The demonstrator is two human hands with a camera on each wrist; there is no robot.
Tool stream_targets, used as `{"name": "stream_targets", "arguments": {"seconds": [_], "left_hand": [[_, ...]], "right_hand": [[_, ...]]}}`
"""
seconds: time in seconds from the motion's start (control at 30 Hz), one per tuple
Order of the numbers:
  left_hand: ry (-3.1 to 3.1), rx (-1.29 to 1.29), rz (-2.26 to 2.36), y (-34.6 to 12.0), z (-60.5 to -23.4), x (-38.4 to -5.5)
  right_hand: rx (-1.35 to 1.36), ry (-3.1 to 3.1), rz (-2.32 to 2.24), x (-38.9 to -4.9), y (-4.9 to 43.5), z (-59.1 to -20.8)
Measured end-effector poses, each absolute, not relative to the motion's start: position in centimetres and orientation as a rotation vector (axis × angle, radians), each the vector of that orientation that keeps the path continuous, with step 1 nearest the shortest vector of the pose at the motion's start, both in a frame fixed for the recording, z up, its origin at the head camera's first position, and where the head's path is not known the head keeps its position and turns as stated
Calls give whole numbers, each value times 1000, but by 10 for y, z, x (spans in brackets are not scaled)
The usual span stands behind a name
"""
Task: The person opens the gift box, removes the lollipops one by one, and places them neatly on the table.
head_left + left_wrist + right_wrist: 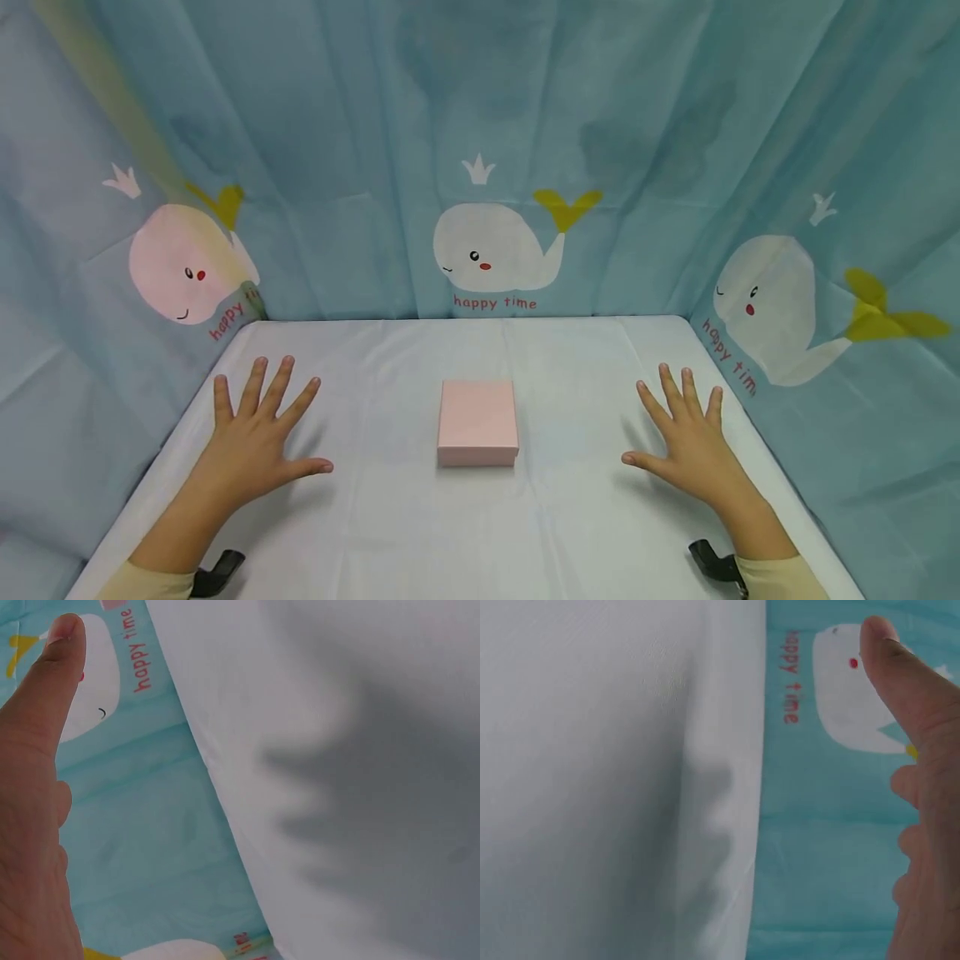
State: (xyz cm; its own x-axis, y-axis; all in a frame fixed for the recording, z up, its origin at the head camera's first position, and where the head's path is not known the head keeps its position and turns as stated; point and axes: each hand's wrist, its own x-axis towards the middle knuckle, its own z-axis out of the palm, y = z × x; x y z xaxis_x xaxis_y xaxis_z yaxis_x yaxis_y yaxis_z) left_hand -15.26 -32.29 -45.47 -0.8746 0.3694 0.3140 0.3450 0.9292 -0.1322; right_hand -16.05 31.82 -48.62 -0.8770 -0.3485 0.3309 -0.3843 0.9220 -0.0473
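Note:
A pink lidded box point(477, 417) lies on the white-covered table, midway between my two hands in the head view. My left hand point(253, 446) is held over the table's left side, fingers spread wide and thumb pointing toward the box. On the right side, my right hand point(690, 442) mirrors it, its fingers also spread and its thumb toward the box. Both hands hold nothing and are well apart from the box. Each wrist view shows a thumb and the edge of a hand above the white cloth, with a soft shadow below; the box is outside both wrist views.
A white cloth point(390, 533) covers the table. Blue curtains point(345, 167) printed with whales stand along its back, left and right edges. Black curved pieces, one at the left wrist point(217, 575) and one at the right wrist point(714, 562), stick out by the sleeves.

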Motion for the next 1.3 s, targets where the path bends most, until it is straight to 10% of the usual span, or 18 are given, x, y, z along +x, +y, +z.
{"name": "stream_targets", "arguments": {"seconds": [1.3], "left_hand": [[-2797, -650, -166, -241, -465, -173]], "right_hand": [[742, -2754, 514, -185, 239, -479]]}}
